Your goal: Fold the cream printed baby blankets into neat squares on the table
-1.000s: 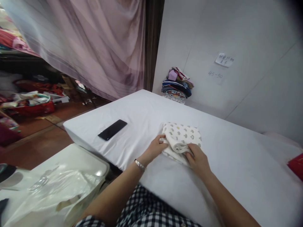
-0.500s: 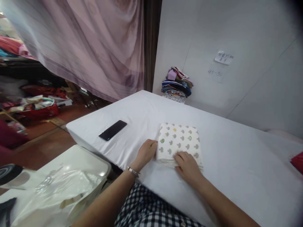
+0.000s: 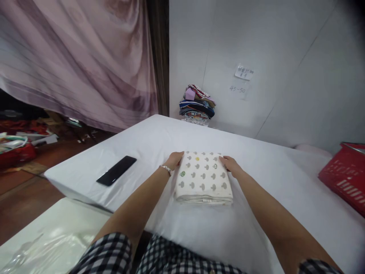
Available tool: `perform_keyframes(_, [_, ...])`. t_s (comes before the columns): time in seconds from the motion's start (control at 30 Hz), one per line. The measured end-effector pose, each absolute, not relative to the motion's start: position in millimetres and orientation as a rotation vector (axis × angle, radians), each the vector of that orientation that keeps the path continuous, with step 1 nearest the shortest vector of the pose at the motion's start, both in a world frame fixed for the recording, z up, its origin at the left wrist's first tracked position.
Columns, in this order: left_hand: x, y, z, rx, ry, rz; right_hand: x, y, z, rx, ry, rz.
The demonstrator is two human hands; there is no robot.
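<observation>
A folded white cloth [image 3: 202, 177] with grey tree-like prints and a few coloured ones lies flat on the white-covered table [image 3: 256, 182]. At its far left corner is my left hand [image 3: 175, 159], thumb and fingers closed on the edge; a bracelet circles that wrist. My right hand [image 3: 230, 164] grips the far right corner in the same way, with its fingertips partly hidden by the cloth. Several layers show along the near edge, where a small pale tag sticks out.
Left of the cloth lies a black phone [image 3: 116, 170]. A pile of folded clothes [image 3: 197, 104] stands at the table's far side by the wall. At right is a red plastic basket [image 3: 345, 177]. A pale surface with clear plastic [image 3: 54, 247] sits at lower left.
Both hands have moved from the cloth's left side and near edge to its two far corners. The cloth now sits straighter, and the view has turned right, bringing in more of the red basket.
</observation>
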State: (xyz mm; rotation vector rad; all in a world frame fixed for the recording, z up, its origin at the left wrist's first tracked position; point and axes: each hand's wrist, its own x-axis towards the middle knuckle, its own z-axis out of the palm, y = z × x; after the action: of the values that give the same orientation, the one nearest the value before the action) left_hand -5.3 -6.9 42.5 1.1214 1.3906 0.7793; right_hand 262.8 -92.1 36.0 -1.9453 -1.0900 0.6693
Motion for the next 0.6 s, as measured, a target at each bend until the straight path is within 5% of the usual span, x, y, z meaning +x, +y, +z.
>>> perform_keyframes(0.33, [9, 10, 25, 1.174, 1.446, 0.944, 258, -56, 18, -1.882, -1.069, 0.627])
perform_keyframes(0.6, [3, 10, 32, 1.163, 1.443, 0.801, 269, -86, 31, -1.773, -0.906, 1.002])
